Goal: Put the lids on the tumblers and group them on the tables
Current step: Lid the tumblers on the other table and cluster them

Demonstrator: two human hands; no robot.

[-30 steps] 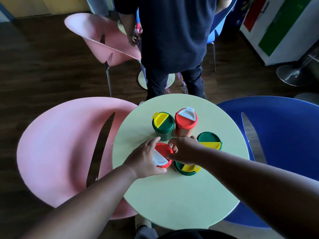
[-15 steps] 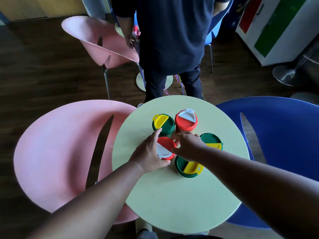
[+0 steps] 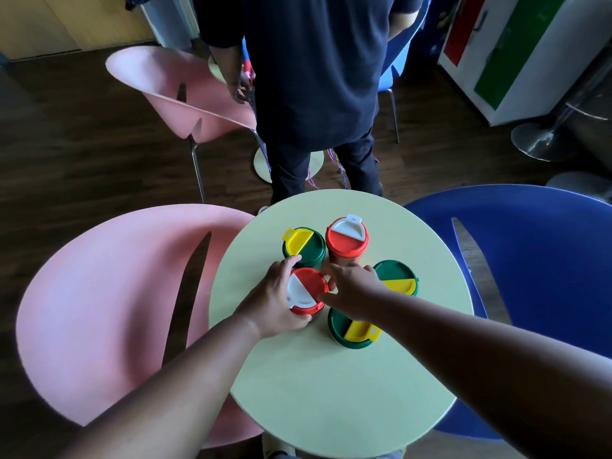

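Several lidded tumblers stand close together on the round pale-green table (image 3: 331, 392). My left hand (image 3: 271, 299) grips the near red tumbler with a red-and-white lid (image 3: 306, 289) from its left side. My right hand (image 3: 351, 289) pinches the same lid's right edge with thumb and fingers. Behind it stand a green tumbler with a yellow flap (image 3: 304, 245) and a second red tumbler (image 3: 347, 238). Another green tumbler (image 3: 399, 278) is at the right, and one more green tumbler (image 3: 352, 331) lies partly under my right wrist.
A pink chair (image 3: 99, 309) stands left of the table and a blue chair (image 3: 530, 276) right of it. A person in dark clothes (image 3: 314, 77) stands just beyond the table's far edge, with another pink chair (image 3: 172, 91) behind.
Both hands slid the near red tumbler slightly away from me, toward the back pair. The front green tumbler is more exposed under my right wrist.
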